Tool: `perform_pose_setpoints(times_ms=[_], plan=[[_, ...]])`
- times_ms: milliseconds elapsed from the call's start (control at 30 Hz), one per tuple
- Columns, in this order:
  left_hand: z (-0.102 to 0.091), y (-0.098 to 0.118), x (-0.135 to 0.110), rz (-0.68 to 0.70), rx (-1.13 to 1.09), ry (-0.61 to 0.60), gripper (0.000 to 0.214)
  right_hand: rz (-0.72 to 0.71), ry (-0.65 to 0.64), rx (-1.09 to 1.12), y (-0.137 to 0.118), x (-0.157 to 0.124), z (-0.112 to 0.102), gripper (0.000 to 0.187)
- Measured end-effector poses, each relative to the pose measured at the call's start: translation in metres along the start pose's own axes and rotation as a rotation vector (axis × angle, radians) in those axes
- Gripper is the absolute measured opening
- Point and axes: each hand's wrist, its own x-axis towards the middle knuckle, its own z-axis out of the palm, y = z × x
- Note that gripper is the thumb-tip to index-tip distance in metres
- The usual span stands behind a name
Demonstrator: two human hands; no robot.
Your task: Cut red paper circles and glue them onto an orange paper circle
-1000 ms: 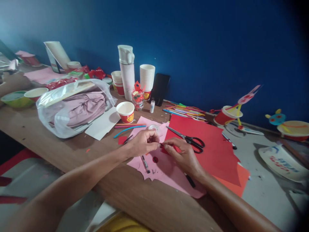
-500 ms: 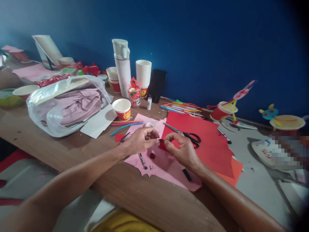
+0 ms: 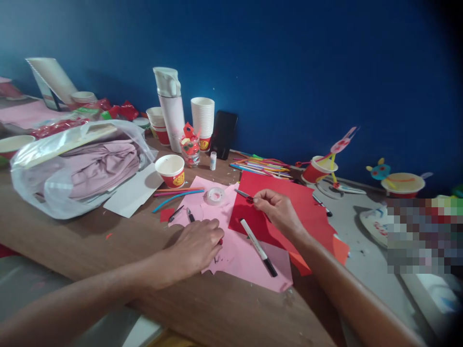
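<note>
Red paper scrap (image 3: 249, 198), tiny and dark, sits pinched in right hand (image 3: 278, 210).

The pink sheet (image 3: 235, 255) lies flat under my left hand (image 3: 197, 246), its near edge cut ragged. A small red scrap (image 3: 221, 241) peeks out at my left fingertips, resting on that sheet. The scissors (image 3: 241, 193) lie on the red sheet (image 3: 307, 202) under my right hand (image 3: 277, 209); only the thin blades show, pointing left past my curled fingers
</note>
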Motion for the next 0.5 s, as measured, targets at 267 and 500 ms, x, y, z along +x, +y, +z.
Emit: perform_pose_setpoints(times_ms=[267,500], plan=[[0.006,-0.004,-0.002,-0.044,-0.05,0.033,0.014,-0.011,-0.1,-0.047,0.001,-0.007,0.008,0.012],[0.002,-0.006,-0.002,-0.084,-0.059,0.037,0.022,-0.089,-0.156,-0.174,-0.005,-0.015,0.014,0.012]])
